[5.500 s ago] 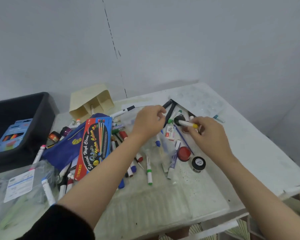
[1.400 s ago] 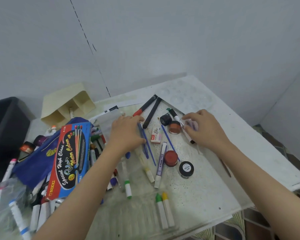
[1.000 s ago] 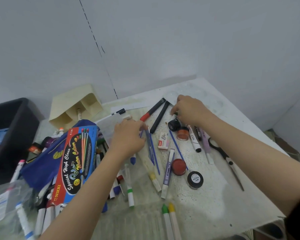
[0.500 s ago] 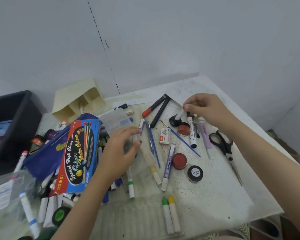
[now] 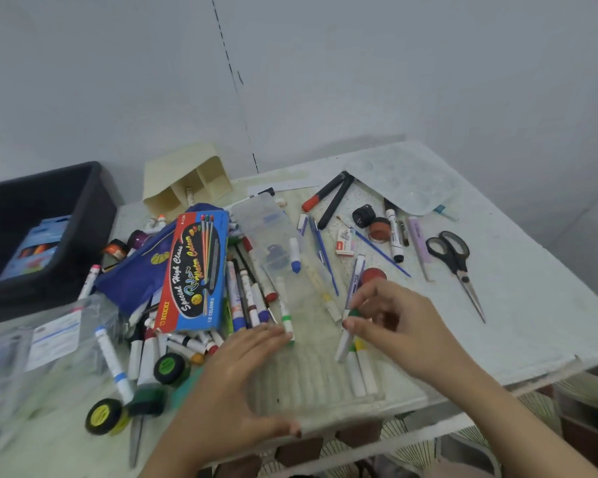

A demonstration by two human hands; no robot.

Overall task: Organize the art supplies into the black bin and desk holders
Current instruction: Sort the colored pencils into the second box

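Pinching green-cap marker (image 5: pixel 345 340): right hand (image 5: pixel 397 322), thumb + fingers curled round it, nr bench (image 5: pixel 518 305) front. Left hand (image 5: pixel 235 384): fingers straight, spread over clear tray (image 5: pixel 311 384), just left of marker. Black bin (image 5: pixel 94 215) far left.

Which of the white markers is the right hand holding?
The white marker with the dark green cap, pinched by the right hand; the yellow-tipped white marker beside it lies untouched.

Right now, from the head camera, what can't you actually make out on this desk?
Head view only.
The black bin: frame's left edge cuts it off.
The markers beneath the watercolour box: the box covers them.
The green-capped marker: the right hand partly covers its cap.
The plastic bag labels: blurred, unreadable.
The desk holder: compartments shadowed.
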